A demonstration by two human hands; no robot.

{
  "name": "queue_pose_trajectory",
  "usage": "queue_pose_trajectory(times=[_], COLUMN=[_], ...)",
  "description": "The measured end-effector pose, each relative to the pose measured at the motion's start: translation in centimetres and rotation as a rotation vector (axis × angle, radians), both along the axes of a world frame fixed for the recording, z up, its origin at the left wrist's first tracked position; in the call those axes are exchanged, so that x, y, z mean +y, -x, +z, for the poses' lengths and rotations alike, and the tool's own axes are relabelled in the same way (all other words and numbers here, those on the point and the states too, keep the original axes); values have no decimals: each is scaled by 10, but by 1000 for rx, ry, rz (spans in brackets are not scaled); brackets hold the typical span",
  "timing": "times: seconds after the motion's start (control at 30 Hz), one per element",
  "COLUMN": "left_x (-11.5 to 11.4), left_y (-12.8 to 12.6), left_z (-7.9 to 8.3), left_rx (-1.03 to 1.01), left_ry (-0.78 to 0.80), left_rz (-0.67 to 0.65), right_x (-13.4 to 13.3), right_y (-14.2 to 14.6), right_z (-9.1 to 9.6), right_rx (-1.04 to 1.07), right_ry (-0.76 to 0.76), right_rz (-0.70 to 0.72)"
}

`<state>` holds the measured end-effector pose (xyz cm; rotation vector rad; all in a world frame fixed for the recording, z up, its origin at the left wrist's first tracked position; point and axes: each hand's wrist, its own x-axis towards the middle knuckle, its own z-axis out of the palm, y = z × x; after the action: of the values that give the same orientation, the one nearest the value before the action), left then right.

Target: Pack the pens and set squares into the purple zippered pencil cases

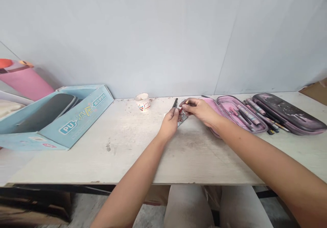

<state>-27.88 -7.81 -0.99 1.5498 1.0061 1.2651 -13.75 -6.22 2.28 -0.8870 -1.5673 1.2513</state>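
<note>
My right hand [198,109] is closed in a pinch on a thin red pencil [181,111], whose yellowish end shows by the fingertips. Close beside it, my left hand [170,119] has its fingers curled at the pencil's other end; what lies inside them is hidden. A black pen [175,102] points up just behind the left hand. Partly covered by both hands, a small greyish see-through piece [183,119] shows below the fingers. Behind my right forearm lies an open pink pencil case [219,100] with several pens and markers in it.
A paper cup [143,102] stands near the wall, dark crumbs scattered around it. At left is a light blue box [84,119] holding a dark grey case [48,112]. Several loose pens [272,126] lie beside a closed black case [291,114]. A brown carton [316,91] sits far right.
</note>
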Motion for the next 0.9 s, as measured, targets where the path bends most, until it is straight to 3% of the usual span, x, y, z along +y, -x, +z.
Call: queue_pose_trajectory(times=[0.07,0.17,0.33,0.43,0.5,0.63,0.73,0.9], left_x=[-6,-13,-13,-10,-10,-15,-14,10], left_y=[-11,-24,-34,-41,-47,-55,-47,2], left_z=[4,6,-2,-2,0,4,10,24], left_rx=[-183,-240,49,275,417,559,635,812], left_ry=[54,138,165,100,66,26,16,-66], left_rz=[-85,-134,-118,-96,-88,-117,-96,243], right_x=[-4,-7,-17,-32,-42,-52,-50,-45], right_y=[1,-7,-38,-54,-62,-74,-85,-99], right_z=[5,6,-4,-9,-11,-16,-22,-32], right_rx=[101,-67,-766,-1109,-1229,-1250,-1214,-1087], right_ry=[85,-9,-410,-526,-583,-641,-584,-445], right_rz=[12,-10,-194,-197,-205,-240,-272,-368])
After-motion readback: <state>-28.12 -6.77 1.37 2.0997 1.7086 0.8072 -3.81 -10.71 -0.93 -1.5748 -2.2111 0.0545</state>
